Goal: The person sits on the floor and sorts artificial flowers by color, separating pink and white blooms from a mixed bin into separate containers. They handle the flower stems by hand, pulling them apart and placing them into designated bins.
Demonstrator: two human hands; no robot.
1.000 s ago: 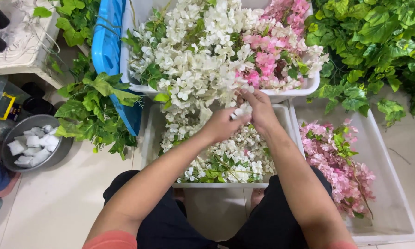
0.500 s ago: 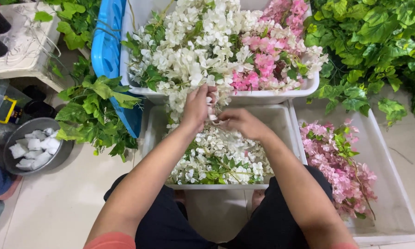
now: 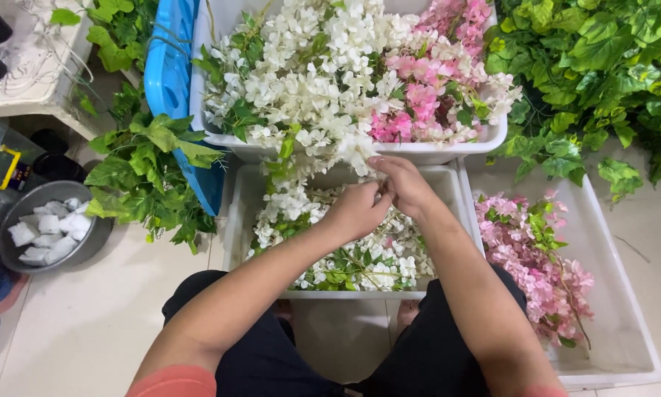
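Observation:
My left hand point(image 3: 356, 212) and my right hand point(image 3: 402, 184) meet above a white plastic tub point(image 3: 235, 213) that holds white artificial flowers with green leaves point(image 3: 360, 261). Both hands pinch a hanging strand of white flowers point(image 3: 301, 173) that trails down from the heap in the tub behind. That far white tub point(image 3: 448, 152) is piled with white blossoms point(image 3: 308, 73) and pink blossoms point(image 3: 426, 88). My fingers are closed around the strand's stem; the exact grip point is hidden between the hands.
A third white tub point(image 3: 617, 294) on the right holds pink flower sprays point(image 3: 536, 257). Green leafy vines point(image 3: 595, 66) fill the upper right and more vines point(image 3: 147, 176) the left. A blue lid point(image 3: 167, 66) leans by the far tub. A grey bowl point(image 3: 88, 246) holds white blocks.
My hands shifted from the right part of the near tub toward its middle and back slightly, staying together on the white flower strand. The view has tilted a little.

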